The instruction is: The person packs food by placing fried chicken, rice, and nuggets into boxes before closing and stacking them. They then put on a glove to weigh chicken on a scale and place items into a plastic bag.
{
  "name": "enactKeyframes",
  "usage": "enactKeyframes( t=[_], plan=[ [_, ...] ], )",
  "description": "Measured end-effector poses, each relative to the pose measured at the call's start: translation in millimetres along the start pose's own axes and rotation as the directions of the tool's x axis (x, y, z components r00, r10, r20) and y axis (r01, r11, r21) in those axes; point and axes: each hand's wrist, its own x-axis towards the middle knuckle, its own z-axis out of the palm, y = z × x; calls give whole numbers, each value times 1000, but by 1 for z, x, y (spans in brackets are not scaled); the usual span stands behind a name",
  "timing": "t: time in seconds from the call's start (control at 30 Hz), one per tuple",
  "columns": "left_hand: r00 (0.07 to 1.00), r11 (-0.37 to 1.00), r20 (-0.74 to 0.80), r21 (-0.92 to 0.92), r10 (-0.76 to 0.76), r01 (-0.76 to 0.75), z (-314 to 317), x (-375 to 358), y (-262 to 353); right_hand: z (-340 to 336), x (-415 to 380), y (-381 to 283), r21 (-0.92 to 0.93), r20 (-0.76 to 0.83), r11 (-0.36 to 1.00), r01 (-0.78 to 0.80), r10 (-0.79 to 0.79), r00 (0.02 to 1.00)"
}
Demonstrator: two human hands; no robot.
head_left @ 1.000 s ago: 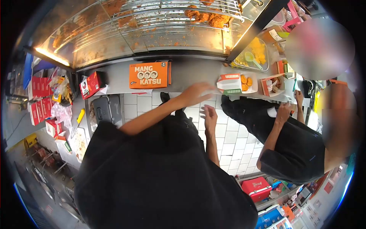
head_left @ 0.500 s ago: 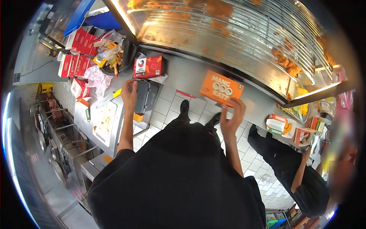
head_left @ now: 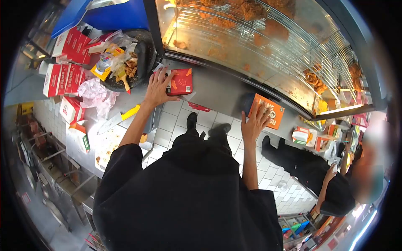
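A red printed box (head_left: 182, 80) stands on the steel counter below the glass warmer. My left hand (head_left: 158, 88) grips its left end, thumb along the near edge and fingers over the top and side. To the right, an orange box with white lettering (head_left: 275, 113) sits at the warmer's base. On its top face lie the spread fingers of my right hand (head_left: 254, 123), the thumb apart at the box's left side, covering part of the lettering.
Fried pieces lie on racks in the glass warmer (head_left: 234, 54). At left are a yellow-handled knife (head_left: 119, 119), a dark stone mortar (head_left: 142, 58) heaped with bags and food, and red-white boxes (head_left: 65, 79). A co-worker (head_left: 310, 171) stands at right near small food boxes (head_left: 303, 136).
My left hand has moved onto the red box. The orange box, held up tilted in my right hand before, now rests against the warmer's base, and those fingers have spread over its top.
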Motion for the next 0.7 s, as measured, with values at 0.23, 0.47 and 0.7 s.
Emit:
enactKeyframes(
  t=[0.23, 0.47, 0.7],
  plan=[
    [959, 966, 136, 36, 249, -256, 17, 17, -9, -3, -7, 83, -59, -47, 998, -8, 5, 999],
    [953, 945, -26, -120, 303, -303, 55, 39, 79, -9, -12, 167, -98, -37, 991, -90, 86, 996],
    [935, 922, -9, -158, 356, -353, 74, 53, 143, -12, -7, 177, -76, -108, 995, -69, 61, 992]
  ],
)
